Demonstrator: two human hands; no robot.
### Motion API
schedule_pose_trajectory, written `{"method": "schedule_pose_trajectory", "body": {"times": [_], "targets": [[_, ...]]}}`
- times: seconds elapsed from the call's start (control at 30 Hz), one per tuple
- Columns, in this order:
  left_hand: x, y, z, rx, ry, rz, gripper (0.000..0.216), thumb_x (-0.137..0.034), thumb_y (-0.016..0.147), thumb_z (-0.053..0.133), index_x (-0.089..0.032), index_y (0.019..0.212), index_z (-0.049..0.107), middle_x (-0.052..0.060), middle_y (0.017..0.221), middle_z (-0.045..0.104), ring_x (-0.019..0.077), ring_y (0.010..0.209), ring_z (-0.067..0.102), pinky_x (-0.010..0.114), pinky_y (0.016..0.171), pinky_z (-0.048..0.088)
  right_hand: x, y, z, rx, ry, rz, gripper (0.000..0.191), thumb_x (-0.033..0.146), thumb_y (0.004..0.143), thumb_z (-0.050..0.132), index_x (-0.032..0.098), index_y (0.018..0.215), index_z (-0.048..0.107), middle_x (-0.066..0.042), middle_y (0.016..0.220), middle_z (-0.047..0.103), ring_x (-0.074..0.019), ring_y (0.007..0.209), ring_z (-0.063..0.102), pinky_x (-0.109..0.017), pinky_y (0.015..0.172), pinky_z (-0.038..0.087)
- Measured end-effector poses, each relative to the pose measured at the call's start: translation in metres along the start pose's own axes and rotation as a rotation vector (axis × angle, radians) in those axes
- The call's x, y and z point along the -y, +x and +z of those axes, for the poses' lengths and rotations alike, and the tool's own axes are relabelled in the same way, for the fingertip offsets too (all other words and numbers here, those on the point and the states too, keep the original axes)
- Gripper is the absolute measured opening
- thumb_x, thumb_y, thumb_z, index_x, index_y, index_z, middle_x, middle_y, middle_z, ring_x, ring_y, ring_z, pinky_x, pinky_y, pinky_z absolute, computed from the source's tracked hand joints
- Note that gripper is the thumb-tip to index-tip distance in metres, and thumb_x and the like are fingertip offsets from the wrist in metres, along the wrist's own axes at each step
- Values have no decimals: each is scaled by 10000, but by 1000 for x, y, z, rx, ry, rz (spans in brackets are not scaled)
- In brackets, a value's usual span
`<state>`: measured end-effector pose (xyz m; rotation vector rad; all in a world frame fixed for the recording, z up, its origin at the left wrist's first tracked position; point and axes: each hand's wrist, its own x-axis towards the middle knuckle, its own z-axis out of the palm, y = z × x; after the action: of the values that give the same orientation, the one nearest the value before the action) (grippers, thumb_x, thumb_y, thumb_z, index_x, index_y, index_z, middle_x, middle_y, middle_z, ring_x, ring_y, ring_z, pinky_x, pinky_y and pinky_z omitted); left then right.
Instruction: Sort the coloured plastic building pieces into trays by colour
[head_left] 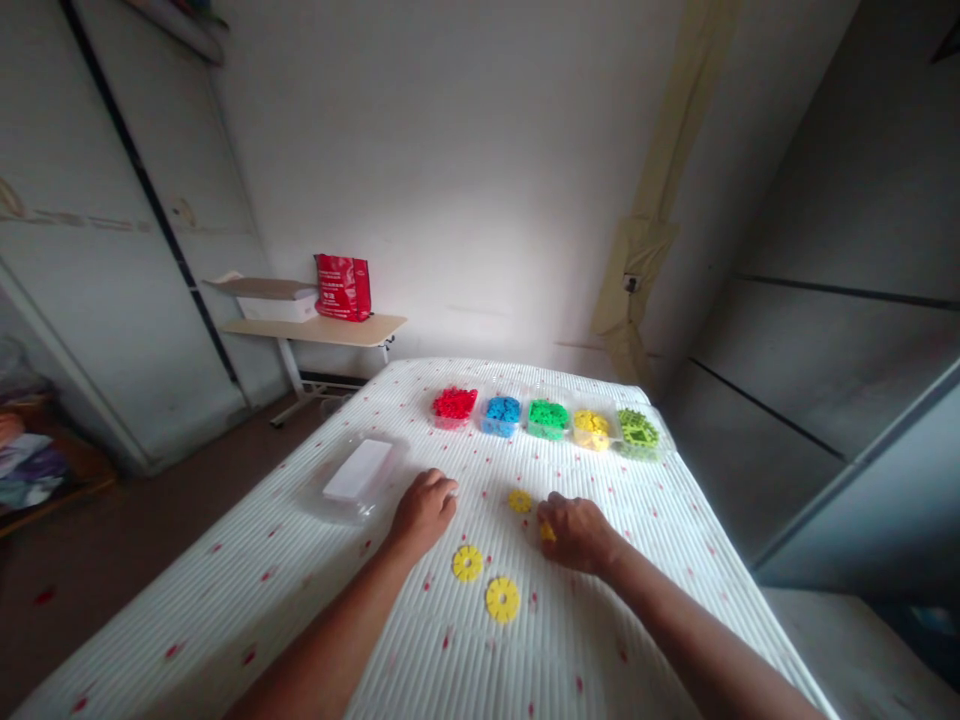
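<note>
My left hand [424,511] rests on the white spotted cloth with its fingers curled into a loose fist, nothing visible in it. My right hand [574,531] lies to the right, fingers closed on a yellow snowflake piece [547,531] that peeks out at its left side. Another yellow piece [519,501] lies just ahead between the hands. Two more yellow pieces [467,563] [502,599] lie nearer to me, between my forearms.
Small clear tubs stand in a row at the far edge: red [454,406], blue [502,414], green [548,418], yellow [592,429], light green [638,434]. A clear box with a white lid [358,471] sits left. A side table with a red bag [343,286] stands behind.
</note>
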<state>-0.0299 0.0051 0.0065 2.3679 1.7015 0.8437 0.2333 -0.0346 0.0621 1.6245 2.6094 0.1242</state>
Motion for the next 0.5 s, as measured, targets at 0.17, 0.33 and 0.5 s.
{"method": "schedule_pose_trajectory", "body": {"times": [0.17, 0.33, 0.5], "targets": [[1, 0, 2, -5, 14, 8, 206, -119, 777, 518, -192, 913, 653, 49, 915, 599, 181, 904, 534, 308, 856, 410, -50, 28, -38, -47, -92, 178, 316, 276, 767, 501, 170, 1032, 636, -126, 1021, 639, -225, 789, 648, -286, 627, 434], [1, 1, 0, 7, 0, -14, 207, -120, 779, 520, -195, 917, 654, 46, 920, 599, 175, 909, 537, 297, 843, 415, -109, 59, -74, -194, -64, 395, 425, 355, 826, 482, 207, 1220, 543, -100, 1180, 578, -215, 873, 630, -268, 625, 418], [2, 1, 1, 13, 9, -12, 206, -127, 777, 522, -202, 915, 653, 40, 918, 593, 172, 906, 535, 293, 843, 413, -100, 50, -44, -366, 18, 416, 336, 305, 894, 386, 187, 1124, 601, -91, 1122, 613, -174, 821, 621, -246, 625, 398]]}}
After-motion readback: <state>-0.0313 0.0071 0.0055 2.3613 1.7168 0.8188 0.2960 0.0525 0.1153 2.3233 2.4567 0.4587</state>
